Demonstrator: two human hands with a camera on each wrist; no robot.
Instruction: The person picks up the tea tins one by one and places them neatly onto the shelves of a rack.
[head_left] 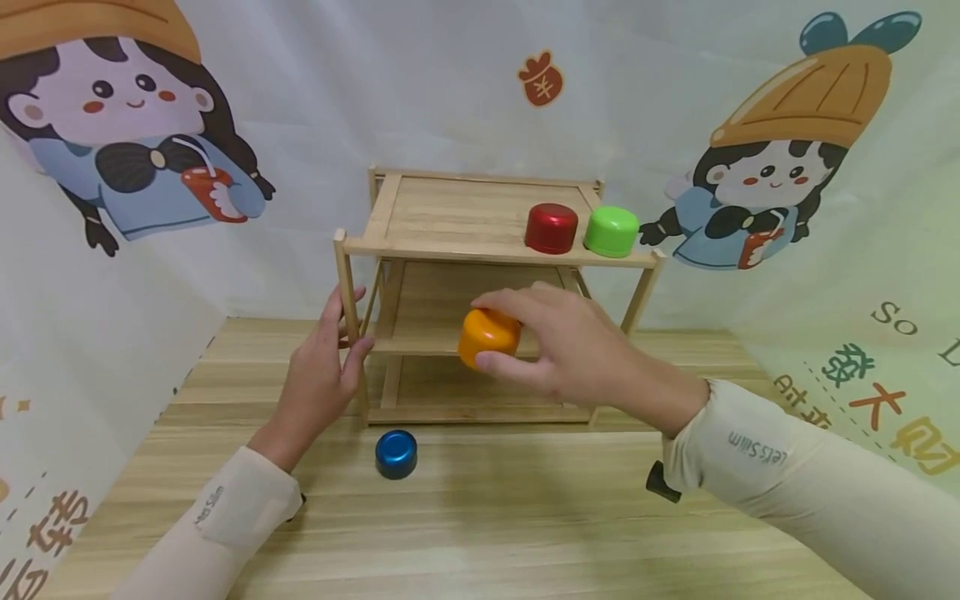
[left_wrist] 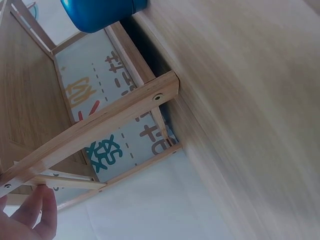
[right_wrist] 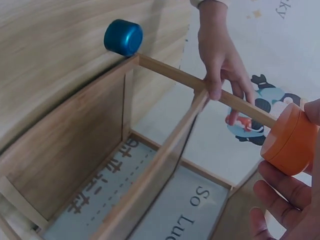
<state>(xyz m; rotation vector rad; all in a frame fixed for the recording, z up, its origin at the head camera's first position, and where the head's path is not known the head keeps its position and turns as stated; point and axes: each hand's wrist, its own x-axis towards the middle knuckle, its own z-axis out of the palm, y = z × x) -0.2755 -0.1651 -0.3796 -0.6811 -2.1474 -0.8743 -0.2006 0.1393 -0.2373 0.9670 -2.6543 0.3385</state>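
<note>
Right hand [head_left: 573, 342] holds orange cup [head_left: 487, 337] before front edge of middle shelf [head_left: 431, 304]; left hand [head_left: 318, 367] grips left front post [head_left: 344, 265]. Probably placing; next likely needs edge clearance.

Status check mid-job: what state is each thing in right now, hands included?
Wooden rack: standing upright
Orange canister: held off the table, in front of the rack
Right hand: gripping the orange canister
Left hand: holding the rack's left front post
Red canister: on the rack's top shelf
Green canister: beside the red one, nearer the right end
Blue canister: on the table, unheld
</note>
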